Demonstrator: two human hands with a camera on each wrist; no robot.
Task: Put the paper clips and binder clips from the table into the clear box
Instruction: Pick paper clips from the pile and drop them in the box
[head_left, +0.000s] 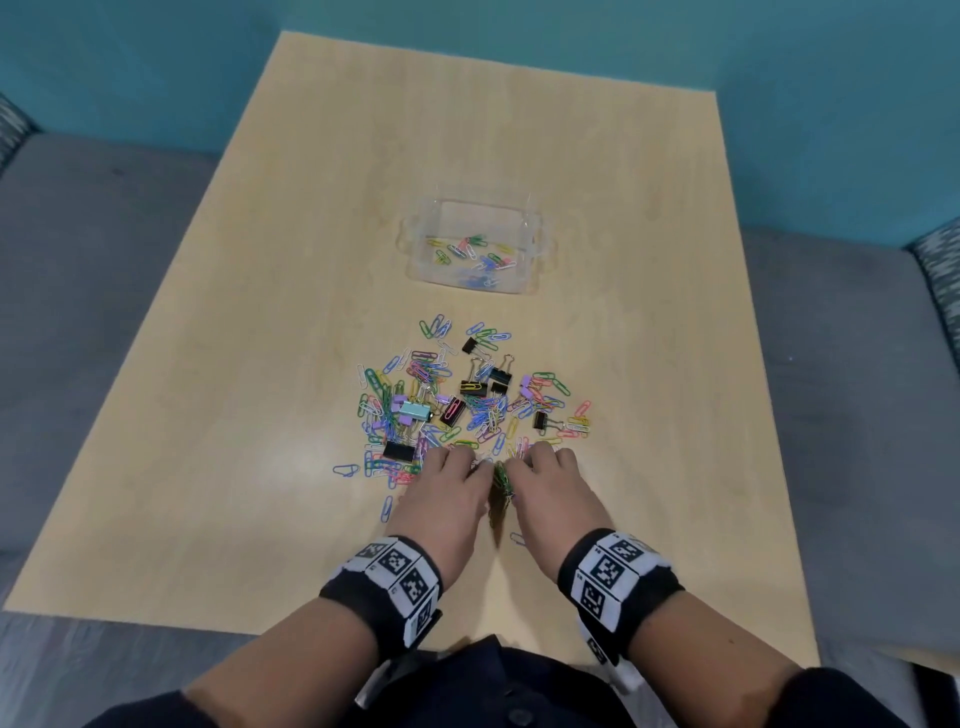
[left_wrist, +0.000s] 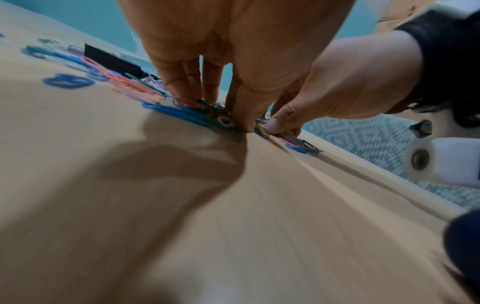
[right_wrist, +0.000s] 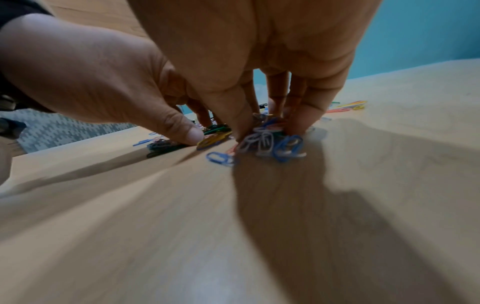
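Both hands are down on the wooden table (head_left: 623, 260), lower centre of the head view, side by side at the near edge of the clip pile. Left hand (head_left: 447, 499) has its fingers bent, tips pressed onto a bunch of coloured paper clips (left_wrist: 197, 115), thumb against them. Right hand (head_left: 553, 493) is the same: fingers curled down around a clump of white and blue paper clips (right_wrist: 272, 144), thumb tip on a yellow clip (right_wrist: 211, 139). Both are raking or pinching clips against the tabletop; a small green bundle (head_left: 501, 475) sits in the gap between the hands.

The rest of the pile, paper clips (head_left: 431, 374) mixed with black binder clips (head_left: 474, 388) and a light blue binder clip (head_left: 414, 410), spreads mid-frame above the hands. The clear box (head_left: 535, 244) is above the pile, apart from it, upper centre, with a few paper clips on its bottom. Marker bands on both wrists.
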